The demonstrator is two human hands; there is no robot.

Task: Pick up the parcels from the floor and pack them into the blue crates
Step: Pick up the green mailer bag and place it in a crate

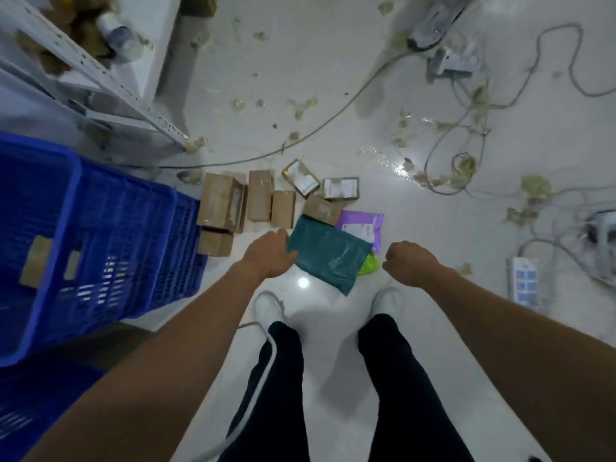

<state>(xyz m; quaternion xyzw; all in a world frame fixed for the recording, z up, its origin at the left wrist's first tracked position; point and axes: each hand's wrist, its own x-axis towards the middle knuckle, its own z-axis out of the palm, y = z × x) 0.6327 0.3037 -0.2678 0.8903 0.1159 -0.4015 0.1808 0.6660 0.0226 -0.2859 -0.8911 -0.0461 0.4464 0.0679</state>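
1. The floor (333,95) fills most of the view, pale and glossy, strewn with tape scraps (301,106) and cables (333,118). The parcels to be packed lie in a loose cluster just ahead of the person's feet.
2. The blue crate (133,228) stands at the left, just beside the cluster. A couple of brown parcels (35,261) already lie inside it, so I judge the task to be under way with most of it left.
3. The cardboard boxes (260,200) sit in a rough row on the floor, the nearest ones touching the crate wall.
4. The teal mailer (328,258) lies flat on top of the other soft parcels, and looks like the current pick. The next move calls for a firm hold on its slack edge, a lift, and a swing left over the crate rim.
5. The purple mailer (365,225) shows partly from under the teal one.
6. The left hand (270,256) reaches down with the arm stretched, back of the hand up, at the teal mailer's left edge. Its fingers are hidden beneath it, so I cannot tell whether they pinch the plastic.
7. The right hand (411,263) hangs just right of the mailers, fingers loosely curled under, holding nothing visible.
8. A small green bag (369,266) peeks out under the teal mailer's right edge
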